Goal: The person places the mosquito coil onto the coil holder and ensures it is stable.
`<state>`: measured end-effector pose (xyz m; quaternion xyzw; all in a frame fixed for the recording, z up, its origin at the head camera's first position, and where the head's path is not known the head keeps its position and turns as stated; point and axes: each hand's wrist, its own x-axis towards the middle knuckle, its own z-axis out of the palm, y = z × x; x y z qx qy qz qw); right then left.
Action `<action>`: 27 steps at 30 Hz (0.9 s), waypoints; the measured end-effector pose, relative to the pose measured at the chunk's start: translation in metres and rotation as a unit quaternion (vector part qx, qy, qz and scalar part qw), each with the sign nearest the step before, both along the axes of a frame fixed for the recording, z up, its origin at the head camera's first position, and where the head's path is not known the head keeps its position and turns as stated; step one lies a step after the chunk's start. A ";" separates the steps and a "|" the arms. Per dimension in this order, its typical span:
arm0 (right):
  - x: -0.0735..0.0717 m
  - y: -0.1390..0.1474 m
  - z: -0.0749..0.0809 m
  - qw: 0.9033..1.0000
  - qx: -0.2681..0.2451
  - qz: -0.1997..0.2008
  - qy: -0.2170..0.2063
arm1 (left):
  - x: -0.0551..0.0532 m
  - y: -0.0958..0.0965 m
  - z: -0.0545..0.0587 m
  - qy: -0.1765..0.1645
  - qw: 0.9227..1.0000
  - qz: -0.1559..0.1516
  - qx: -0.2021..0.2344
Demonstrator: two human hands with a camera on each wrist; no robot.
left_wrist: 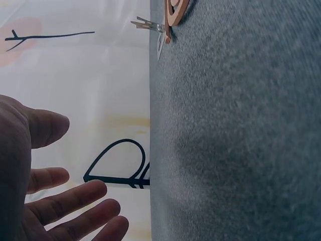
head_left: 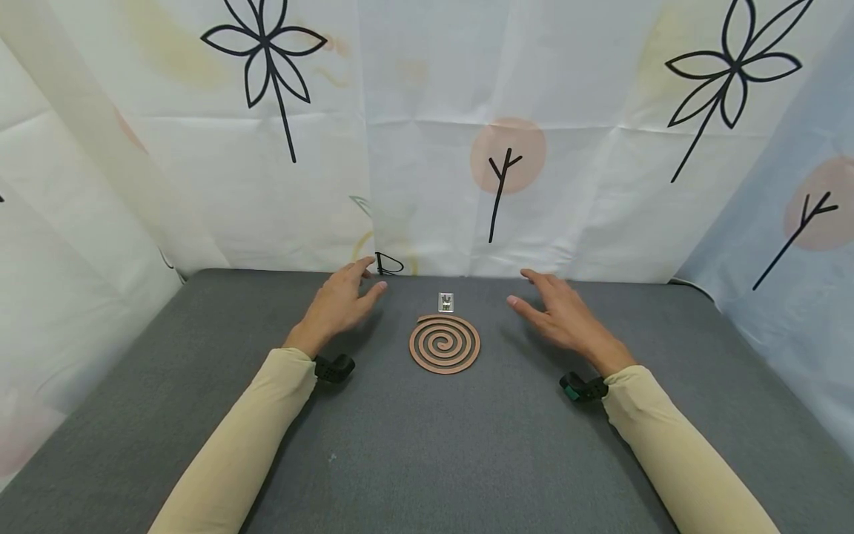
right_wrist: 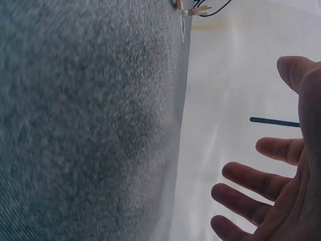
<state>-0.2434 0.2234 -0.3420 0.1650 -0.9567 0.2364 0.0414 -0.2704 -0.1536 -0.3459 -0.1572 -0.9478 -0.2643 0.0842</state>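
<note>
A brown mosquito coil (head_left: 444, 344), a flat spiral, lies on the grey table. Just behind it sits a small silver metal coil stand (head_left: 445, 302), a square base with upright prongs. To their left my left hand (head_left: 339, 302) hovers over the table, thumb and fingers spread, touching neither. My right hand (head_left: 559, 311) is held above the table on the other side, its fingers extended and holding nothing. In the left wrist view the stand's prongs (left_wrist: 148, 23) stick up beside the coil's edge (left_wrist: 176, 14). The right wrist view catches part of the stand (right_wrist: 194, 11).
The grey table (head_left: 427, 460) runs back to a white printed cloth (head_left: 427, 178) hanging behind it. More cloth (head_left: 807, 319) hangs at both sides. Each wrist wears a black strap with a small device, such as the left strap (head_left: 333, 368).
</note>
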 end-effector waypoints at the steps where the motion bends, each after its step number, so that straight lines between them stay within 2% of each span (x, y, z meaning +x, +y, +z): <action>1: 0.000 -0.001 0.000 1.000 -0.003 0.001 -0.003 | 0.000 0.000 0.000 -0.002 1.000 -0.004 0.005; 9: -0.001 -0.005 -0.004 1.000 -0.019 0.013 -0.019 | -0.001 0.003 -0.001 -0.016 0.998 -0.036 0.041; 19: 0.000 -0.013 -0.008 0.998 -0.039 0.024 -0.036 | 0.000 0.009 -0.003 -0.048 0.993 -0.064 0.091; 27: 0.002 -0.018 -0.009 0.997 -0.059 0.033 -0.047 | 0.003 0.011 0.000 -0.095 0.984 -0.076 0.131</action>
